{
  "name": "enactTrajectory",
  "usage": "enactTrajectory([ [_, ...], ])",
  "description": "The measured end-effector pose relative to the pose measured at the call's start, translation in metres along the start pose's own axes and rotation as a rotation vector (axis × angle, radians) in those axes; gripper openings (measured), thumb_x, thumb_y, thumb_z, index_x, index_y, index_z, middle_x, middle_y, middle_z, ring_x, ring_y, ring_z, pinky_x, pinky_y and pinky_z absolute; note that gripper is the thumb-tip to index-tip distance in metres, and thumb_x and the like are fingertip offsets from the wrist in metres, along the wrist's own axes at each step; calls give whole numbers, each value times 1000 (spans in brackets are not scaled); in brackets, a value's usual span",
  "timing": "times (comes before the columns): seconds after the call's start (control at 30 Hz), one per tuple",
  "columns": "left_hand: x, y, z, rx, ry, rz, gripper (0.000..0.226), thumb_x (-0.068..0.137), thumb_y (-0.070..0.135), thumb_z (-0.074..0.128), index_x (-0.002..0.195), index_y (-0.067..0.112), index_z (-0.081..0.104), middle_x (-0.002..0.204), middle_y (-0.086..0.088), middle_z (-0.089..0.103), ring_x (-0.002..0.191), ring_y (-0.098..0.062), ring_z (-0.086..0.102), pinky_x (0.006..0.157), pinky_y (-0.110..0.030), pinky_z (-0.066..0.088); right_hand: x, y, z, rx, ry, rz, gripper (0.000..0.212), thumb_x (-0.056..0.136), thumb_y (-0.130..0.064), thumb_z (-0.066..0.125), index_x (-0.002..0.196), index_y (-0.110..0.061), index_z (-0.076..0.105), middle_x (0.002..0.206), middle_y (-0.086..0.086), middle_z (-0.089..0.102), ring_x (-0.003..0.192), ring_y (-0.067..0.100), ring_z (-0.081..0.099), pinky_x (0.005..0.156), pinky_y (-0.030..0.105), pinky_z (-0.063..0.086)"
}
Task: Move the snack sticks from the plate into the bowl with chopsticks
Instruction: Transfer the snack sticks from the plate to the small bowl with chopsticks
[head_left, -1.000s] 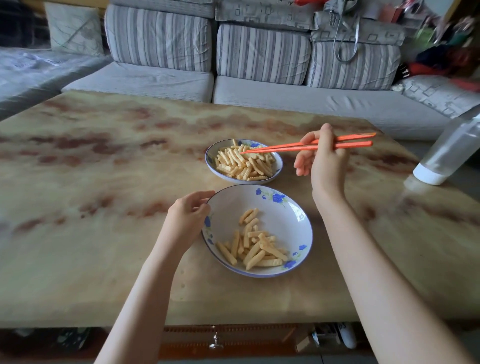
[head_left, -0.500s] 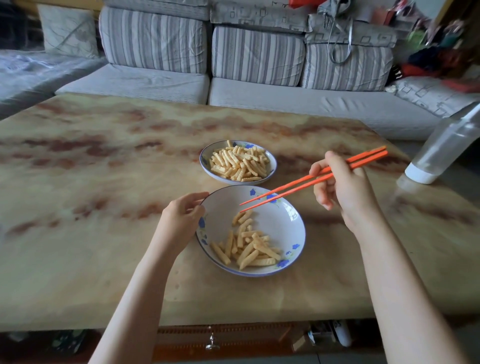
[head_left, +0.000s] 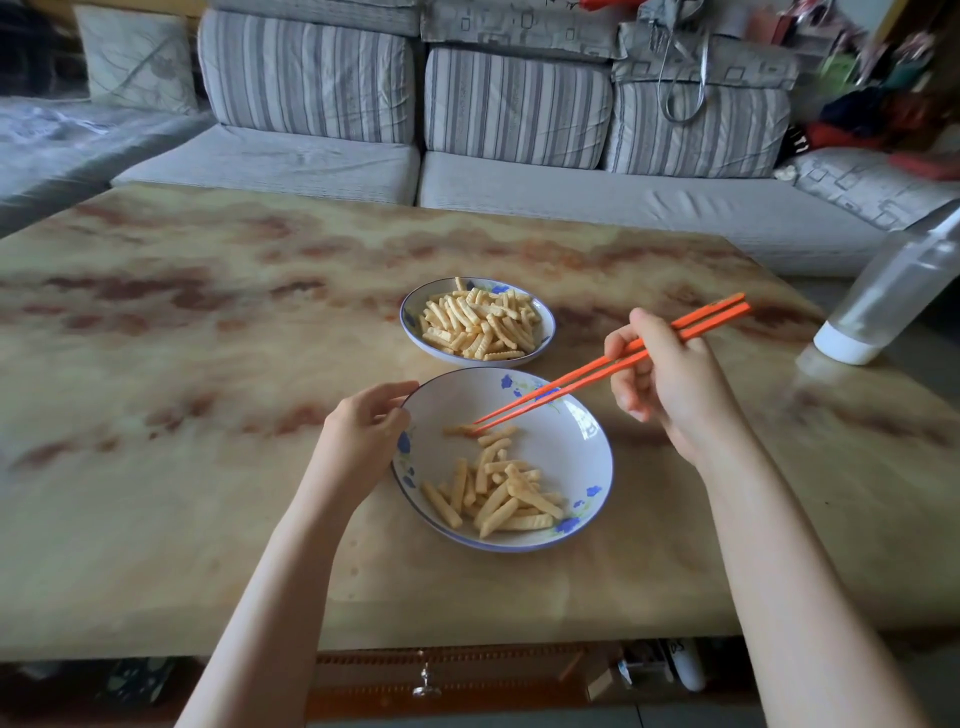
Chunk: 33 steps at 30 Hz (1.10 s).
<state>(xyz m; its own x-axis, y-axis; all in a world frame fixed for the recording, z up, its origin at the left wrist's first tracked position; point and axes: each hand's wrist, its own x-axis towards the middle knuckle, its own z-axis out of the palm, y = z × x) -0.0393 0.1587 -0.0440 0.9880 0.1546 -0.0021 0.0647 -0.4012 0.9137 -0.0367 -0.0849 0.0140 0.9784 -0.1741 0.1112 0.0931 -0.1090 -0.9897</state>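
Head view: low in the middle of the frame, a wide white dish with blue flowers and a blue rim (head_left: 582, 447) sits on a marbled tan and rust-brown table top (head_left: 182, 364). A loose heap of pale yellow ridged snack sticks (head_left: 493, 499) lies in its lower half. Just above it, near the frame's centre, a smaller white dish with the same blue rim (head_left: 413, 332) is piled full with more snack sticks (head_left: 480, 325); the two dishes stand just apart.

The left hand (head_left: 363, 441) comes up from the lower left and grips the near dish's left rim, thumb on top and fingers curled at the edge. The right hand (head_left: 670, 379), to the right of centre, pinches a pair of long orange chopsticks (head_left: 597, 371) between thumb and fingers. The chopsticks slant down to the left, their butt ends pointing to the upper right. Their tips are drawn together at a single snack stick (head_left: 457, 429) lying apart from the heap in the upper part of the near dish; whether the stick is lifted cannot be told.

At the right edge a clear plastic bottle with a white cap (head_left: 883, 301) stands inverted on the table. A grey striped sofa (head_left: 509, 98) fills the top of the frame.
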Motion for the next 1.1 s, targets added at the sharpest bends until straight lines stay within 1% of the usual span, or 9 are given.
enactTrajectory([
  [0.1,1,-1,0,-5,-3,5,39,88,3,50,115,24,69,107,-4,71,95,-18,65,88,-31,50,0,2,1,18,37,1,43,101,-29,36,67,-9,54,37,8,44,31,19,32,35,18,25],
  [0.27,1,-1,-1,-15,-5,8,40,88,2,49,115,22,69,107,-5,71,96,-19,66,87,-32,52,1,3,0,110,111,-35,42,102,-25,35,66,-8,52,36,6,43,30,18,34,35,17,26],
  [0.4,1,-1,-1,-21,-4,5,39,88,2,49,116,22,69,108,-5,70,96,-19,65,85,-28,50,3,-1,0,175,187,-85,41,101,-23,35,65,-10,50,38,2,46,30,18,35,36,20,25],
  [0.53,2,-1,0,-16,-7,3,39,89,3,49,115,23,69,109,-3,70,93,-17,64,84,-28,50,7,-6,3,256,281,-122,40,101,-20,35,64,-12,49,41,-3,50,30,16,37,37,22,25],
  [0.67,3,-2,0,-15,-3,5,39,88,3,48,114,22,69,107,-5,70,95,-18,66,84,-29,50,25,-9,17,293,413,-139,41,101,-21,35,63,-12,48,36,-5,47,29,15,40,36,19,28],
  [0.77,3,-1,1,-17,2,1,40,87,2,48,114,22,69,106,-5,71,96,-19,66,83,-29,51,41,-7,29,298,481,-144,42,101,-22,33,63,-12,47,33,-2,45,28,15,40,35,17,27],
  [0.83,3,0,1,-21,-1,1,40,87,2,47,114,22,70,106,-5,71,94,-18,66,83,-29,50,52,-5,37,304,498,-145,43,101,-22,33,62,-12,48,32,0,45,28,16,40,36,20,27],
  [0.97,2,0,0,-23,-1,1,41,87,1,48,114,22,69,106,-4,71,91,-16,65,76,-23,49,68,2,51,263,492,-151,46,101,-25,34,61,-12,51,34,1,48,29,17,43,36,21,31],
  [1.1,1,1,0,-23,3,5,40,87,1,48,114,22,69,108,-5,70,94,-17,65,83,-27,50,68,6,54,233,441,-148,44,102,-25,35,64,-10,52,36,2,49,28,15,44,33,19,32],
])
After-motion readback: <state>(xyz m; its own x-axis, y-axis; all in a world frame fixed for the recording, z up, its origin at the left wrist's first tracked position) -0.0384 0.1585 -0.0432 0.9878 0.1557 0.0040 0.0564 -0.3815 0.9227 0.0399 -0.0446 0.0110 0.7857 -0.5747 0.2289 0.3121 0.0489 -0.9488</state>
